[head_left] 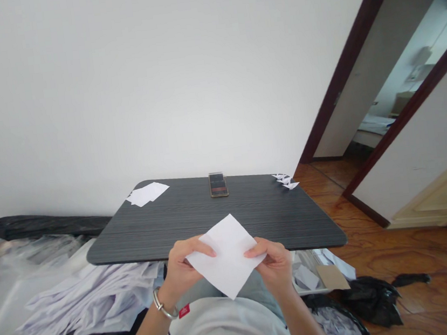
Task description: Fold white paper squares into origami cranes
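Note:
A white square sheet of paper [230,262] is held up between my hands, turned so one corner points away from me. My left hand [184,262] pinches its left corner, thumb on top and fingers underneath. At the right corner my right hand [275,261] grips the sheet in the same way. The paper hovers over the front edge of the dark table [173,222] and looks flat. Several white paper sheets [148,193] lie at the table's far left. Small folded paper pieces [286,181] stand in a row at its far right.
A phone [218,184] lies near the table's back edge, against the white wall. Crumpled white cloth or paper [93,300] is heaped on the left. Below the table on the right are a box of papers [308,274], a black bag [372,298] and a bin of scraps [338,324].

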Demonstrator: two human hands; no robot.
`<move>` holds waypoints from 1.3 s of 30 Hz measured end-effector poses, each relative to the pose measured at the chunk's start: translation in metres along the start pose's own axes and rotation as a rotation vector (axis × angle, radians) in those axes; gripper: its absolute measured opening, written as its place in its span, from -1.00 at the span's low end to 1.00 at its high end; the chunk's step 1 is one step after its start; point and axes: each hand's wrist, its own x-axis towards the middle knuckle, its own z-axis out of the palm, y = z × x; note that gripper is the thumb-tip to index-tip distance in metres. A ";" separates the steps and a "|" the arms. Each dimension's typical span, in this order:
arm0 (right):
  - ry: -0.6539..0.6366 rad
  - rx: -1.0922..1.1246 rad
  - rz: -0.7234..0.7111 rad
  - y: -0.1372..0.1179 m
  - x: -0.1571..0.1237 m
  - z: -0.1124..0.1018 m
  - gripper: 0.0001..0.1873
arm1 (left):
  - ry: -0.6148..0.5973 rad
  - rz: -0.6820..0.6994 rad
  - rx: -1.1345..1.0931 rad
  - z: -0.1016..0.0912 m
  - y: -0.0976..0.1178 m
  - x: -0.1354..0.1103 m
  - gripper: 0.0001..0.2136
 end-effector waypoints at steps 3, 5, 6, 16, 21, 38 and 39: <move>-0.008 0.006 -0.010 -0.001 0.000 0.000 -0.84 | -0.015 -0.003 -0.011 0.000 0.000 0.001 -0.87; -0.003 0.009 -0.015 -0.001 0.001 0.000 -0.84 | -0.008 0.020 -0.004 0.001 0.001 0.001 -0.85; 0.001 0.009 -0.016 -0.001 0.001 0.000 -0.84 | -0.003 0.026 0.001 0.001 0.002 0.002 -0.84; 0.021 0.010 -0.052 -0.002 0.000 0.000 -0.84 | 0.059 0.035 0.010 0.009 0.004 -0.002 -0.80; 0.034 0.008 -0.050 -0.005 0.001 0.000 -0.83 | 0.047 -0.018 0.040 0.008 0.005 -0.003 -0.80; 0.044 -0.035 -0.029 -0.003 0.000 0.001 -0.89 | 0.118 -0.037 0.093 0.012 0.003 -0.006 -0.87; 0.043 -0.034 -0.024 -0.003 -0.001 0.001 -0.90 | 0.121 -0.030 0.102 0.012 0.004 -0.006 -0.87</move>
